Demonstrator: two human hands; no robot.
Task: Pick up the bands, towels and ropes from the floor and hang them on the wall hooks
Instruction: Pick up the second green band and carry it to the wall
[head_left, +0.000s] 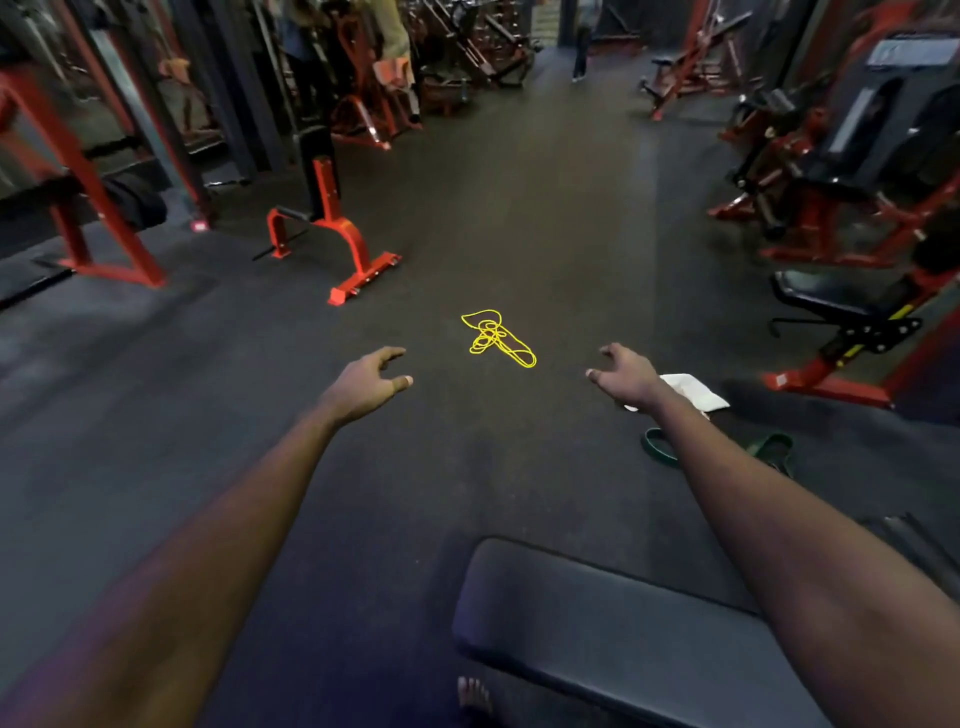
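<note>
A thin yellow rope (496, 339) lies in a loose tangle on the dark gym floor, between and a little beyond both hands. My left hand (370, 382) is stretched forward to its left, fingers loosely spread and holding nothing. My right hand (626, 375) reaches out to the rope's right, also empty with relaxed fingers. A white towel (693, 392) lies on the floor just behind my right wrist, partly hidden by it. A dark green band (670, 448) lies on the floor under my right forearm, which crosses its middle. No wall hooks are in view.
A black padded bench (597, 623) stands low right, with a bare foot (474, 693) beside it. Red machine frames (337, 228) line the left side, and black-and-red machines (852, 312) line the right. A person (582, 47) stands far down the aisle.
</note>
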